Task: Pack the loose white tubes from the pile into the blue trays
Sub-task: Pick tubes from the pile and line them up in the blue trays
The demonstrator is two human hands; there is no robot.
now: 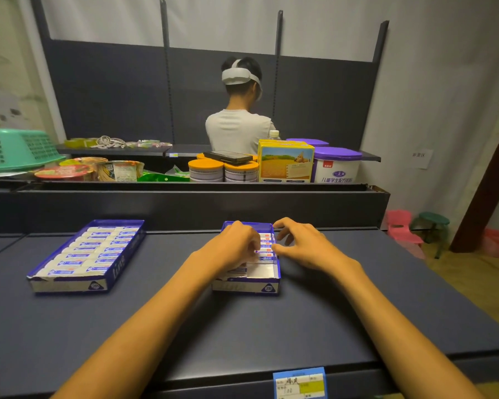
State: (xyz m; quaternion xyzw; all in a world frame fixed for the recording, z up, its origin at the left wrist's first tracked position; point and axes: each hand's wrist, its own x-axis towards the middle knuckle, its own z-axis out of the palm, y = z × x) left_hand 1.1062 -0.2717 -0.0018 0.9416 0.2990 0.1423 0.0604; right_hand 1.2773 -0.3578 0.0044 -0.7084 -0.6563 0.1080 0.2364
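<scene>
Two blue trays sit on the dark shelf top. The left tray is filled with rows of white tubes. The right tray holds several white tubes and shows a bare white patch near its front right. My left hand lies over the right tray's left half, fingers curled down onto the tubes there. My right hand hovers at the tray's right wall, fingers bent, thumb and fingertips touching the tube ends. No loose pile is in view.
A raised dark ledge runs behind the trays. Behind it stand cans, a yellow box, a purple-lidded tub, bowls and a green basket. A person sits with their back turned. A price label is at the near edge.
</scene>
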